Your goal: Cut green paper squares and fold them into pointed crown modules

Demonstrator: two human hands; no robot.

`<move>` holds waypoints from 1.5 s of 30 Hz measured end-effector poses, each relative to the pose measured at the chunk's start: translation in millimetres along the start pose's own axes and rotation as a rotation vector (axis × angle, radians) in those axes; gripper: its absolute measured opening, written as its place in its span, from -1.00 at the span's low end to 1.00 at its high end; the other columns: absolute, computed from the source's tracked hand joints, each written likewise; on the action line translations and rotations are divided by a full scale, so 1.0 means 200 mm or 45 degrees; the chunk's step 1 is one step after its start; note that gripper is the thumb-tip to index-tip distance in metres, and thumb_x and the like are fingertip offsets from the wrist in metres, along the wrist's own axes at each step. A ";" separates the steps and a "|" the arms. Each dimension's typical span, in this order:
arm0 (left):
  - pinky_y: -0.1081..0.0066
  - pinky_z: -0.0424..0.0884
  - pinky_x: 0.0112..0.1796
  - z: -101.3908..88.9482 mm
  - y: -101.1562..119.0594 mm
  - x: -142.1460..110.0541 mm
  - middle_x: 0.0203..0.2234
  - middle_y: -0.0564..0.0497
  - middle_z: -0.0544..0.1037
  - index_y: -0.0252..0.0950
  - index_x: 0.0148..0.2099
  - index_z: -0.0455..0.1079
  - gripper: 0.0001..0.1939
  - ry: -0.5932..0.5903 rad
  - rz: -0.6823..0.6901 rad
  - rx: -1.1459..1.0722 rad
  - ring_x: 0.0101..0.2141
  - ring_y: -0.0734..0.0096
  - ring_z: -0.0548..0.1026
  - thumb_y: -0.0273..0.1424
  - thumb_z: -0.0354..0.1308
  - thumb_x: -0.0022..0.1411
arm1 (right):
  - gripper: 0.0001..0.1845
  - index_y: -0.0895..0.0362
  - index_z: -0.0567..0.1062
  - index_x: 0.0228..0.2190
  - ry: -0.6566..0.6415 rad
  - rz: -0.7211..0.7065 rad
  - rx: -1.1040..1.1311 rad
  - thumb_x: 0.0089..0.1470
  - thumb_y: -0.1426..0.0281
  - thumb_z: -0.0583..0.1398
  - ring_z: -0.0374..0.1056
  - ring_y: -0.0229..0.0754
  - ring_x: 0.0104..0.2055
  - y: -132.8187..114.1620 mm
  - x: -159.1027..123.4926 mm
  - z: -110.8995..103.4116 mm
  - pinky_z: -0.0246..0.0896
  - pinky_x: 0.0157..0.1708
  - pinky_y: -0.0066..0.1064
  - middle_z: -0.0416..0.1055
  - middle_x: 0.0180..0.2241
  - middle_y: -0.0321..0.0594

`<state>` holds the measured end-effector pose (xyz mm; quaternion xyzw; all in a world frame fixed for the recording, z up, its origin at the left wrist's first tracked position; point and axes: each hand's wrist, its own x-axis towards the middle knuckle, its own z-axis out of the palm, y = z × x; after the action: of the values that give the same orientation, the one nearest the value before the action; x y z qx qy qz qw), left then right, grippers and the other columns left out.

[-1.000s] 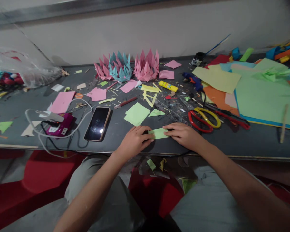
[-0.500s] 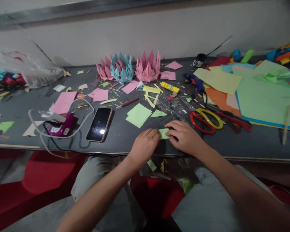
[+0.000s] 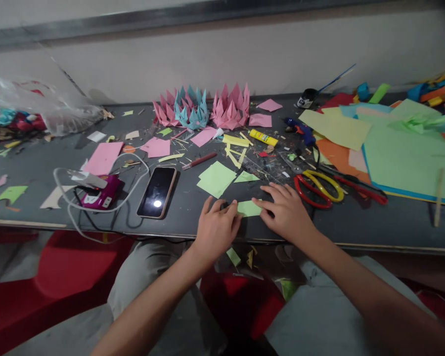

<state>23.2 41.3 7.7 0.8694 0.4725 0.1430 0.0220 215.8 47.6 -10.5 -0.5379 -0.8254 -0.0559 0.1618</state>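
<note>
1. Pale green paper, a small rectangular piece [image 3: 249, 208], lies flat at the lower centre of the frame, on the near part of a dark grey table [image 3: 187, 217]. It sits between two bare hands, probably because the firm surface there backs it up under fingertip pressure.
2. Left hand [image 3: 217, 227]: the fingers are bent and slightly fanned, with their tips by the paper's left end. Index finger and thumb come close together there; whether they pinch the edge or only press on it cannot be told.
3. Right hand [image 3: 287, 212]: the fingers are spread well apart, with clear gaps between them. The index fingertip touches the paper's upper right part, and the palm hangs to the right. Having one hand at each end likely keeps the piece from sliding.
4. Just above the hands, at mid-frame, are overlapping green squares [image 3: 215, 179] and a green triangle [image 3: 246, 176], seemingly kept within easy reach.
5. Right of centre, scissors with red and yellow handles [image 3: 321, 188] lie near the right hand. Left of centre is a dark phone [image 3: 157, 193]. At upper centre, spiky pink [image 3: 231, 110] and blue paper rings [image 3: 193, 112] stand upright, perhaps set back from the working spot for safety.
</note>
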 end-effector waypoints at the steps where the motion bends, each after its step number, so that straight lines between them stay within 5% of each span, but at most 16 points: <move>1: 0.05 0.19 0.01 -0.01 -0.01 0.00 -0.35 -0.10 0.58 -0.35 0.01 0.32 -0.68 0.005 -0.015 -0.003 -0.13 0.14 0.42 -0.36 0.03 0.23 | -0.69 -0.02 0.56 -0.24 0.010 0.022 0.002 -0.01 0.44 0.12 0.20 0.07 0.05 0.01 0.00 0.00 0.02 0.01 0.03 0.38 -0.06 -0.09; 10: 0.16 0.27 -0.05 0.00 -0.02 0.01 -0.27 -0.09 0.54 -0.35 -0.03 0.32 -0.59 -0.020 -0.037 -0.042 -0.17 0.18 0.42 -0.22 0.17 0.13 | -0.75 0.10 0.55 -0.30 0.088 0.115 0.078 0.08 0.30 0.10 0.23 0.04 0.03 0.06 -0.03 0.01 -0.04 0.06 0.03 0.41 -0.09 -0.07; 17: 0.28 0.34 -0.16 0.00 -0.07 0.04 -0.19 -0.02 0.52 -0.29 -0.13 0.34 -0.82 -0.029 0.049 -0.199 -0.17 0.25 0.42 -0.37 0.05 0.22 | -0.56 0.17 0.47 -0.18 -0.010 -0.065 0.293 0.03 0.11 0.14 0.27 0.01 -0.04 0.06 0.02 -0.01 0.15 -0.06 -0.14 0.37 -0.08 -0.01; 21: 0.30 0.35 -0.20 -0.02 -0.10 0.07 -0.25 -0.01 0.52 -0.29 -0.16 0.35 -0.85 -0.067 0.094 -0.281 -0.21 0.27 0.42 -0.45 0.02 0.21 | -0.62 0.19 0.50 -0.26 -0.066 -0.162 0.368 0.03 0.14 0.15 0.32 -0.09 -0.25 -0.02 0.14 -0.07 0.21 -0.19 -0.27 0.43 -0.33 -0.12; 25: 0.34 0.35 -0.22 -0.02 -0.12 0.11 -0.28 -0.02 0.52 -0.29 -0.25 0.38 -0.89 -0.088 0.057 -0.363 -0.22 0.28 0.42 -0.48 0.03 0.20 | -0.78 0.12 0.50 -0.28 -0.266 -0.207 0.417 0.07 0.29 0.15 0.34 -0.13 -0.27 -0.05 0.24 -0.09 0.20 -0.31 -0.37 0.43 -0.37 -0.19; 30: 0.37 0.35 -0.27 0.01 -0.11 0.16 -0.28 -0.03 0.50 -0.28 -0.17 0.31 -0.85 0.035 -0.225 -0.689 -0.25 0.32 0.45 -0.44 0.05 0.18 | -0.85 0.12 0.53 -0.39 -0.244 -0.010 0.522 0.05 0.43 0.14 0.36 -0.18 -0.36 0.01 0.21 -0.07 0.14 -0.38 -0.44 0.47 -0.42 -0.21; 33: 0.46 0.33 -0.42 0.03 -0.11 0.20 -0.39 0.02 0.47 -0.30 -0.08 0.22 -0.66 0.064 -0.470 -0.993 -0.42 0.41 0.44 -0.33 0.15 0.09 | -0.71 0.17 0.48 -0.47 -0.073 0.227 0.540 0.13 0.30 0.04 0.30 -0.21 -0.46 0.01 0.20 -0.06 0.07 -0.46 -0.45 0.43 -0.52 -0.20; 35: 0.51 0.29 -0.47 0.05 -0.11 0.23 -0.51 0.08 0.42 -0.32 -0.20 0.26 -0.75 0.028 -0.524 -1.115 -0.49 0.47 0.41 -0.31 0.13 0.10 | -0.57 0.16 0.39 -0.60 0.005 0.395 0.616 0.14 0.18 -0.01 0.18 -0.28 -0.58 0.00 0.21 -0.06 -0.02 -0.55 -0.47 0.29 -0.67 -0.30; 39: 0.54 0.16 -0.54 0.07 -0.12 0.30 -0.67 0.15 0.25 -0.31 -0.50 0.21 -0.77 -0.003 -0.531 -1.051 -0.59 0.54 0.28 -0.32 0.02 0.16 | -0.52 0.13 0.25 -0.68 0.053 0.511 0.650 0.15 0.15 -0.05 0.07 -0.33 -0.63 0.01 0.25 -0.02 -0.11 -0.60 -0.49 0.13 -0.73 -0.37; 45: 0.49 0.09 -0.53 0.01 -0.10 0.30 -0.65 0.08 0.35 -0.29 -0.53 0.32 -0.73 -0.078 -0.599 -0.752 -0.57 0.46 0.30 -0.26 0.03 0.13 | -0.68 0.12 0.28 -0.66 -0.038 0.529 0.560 0.04 0.25 0.11 0.12 -0.32 -0.61 0.05 0.25 0.02 -0.11 -0.57 -0.50 0.20 -0.70 -0.38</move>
<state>38.0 101.6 16.2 0.6972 0.5967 0.2381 0.3181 204.5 96.2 1.5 -0.6480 -0.6924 0.1666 0.2702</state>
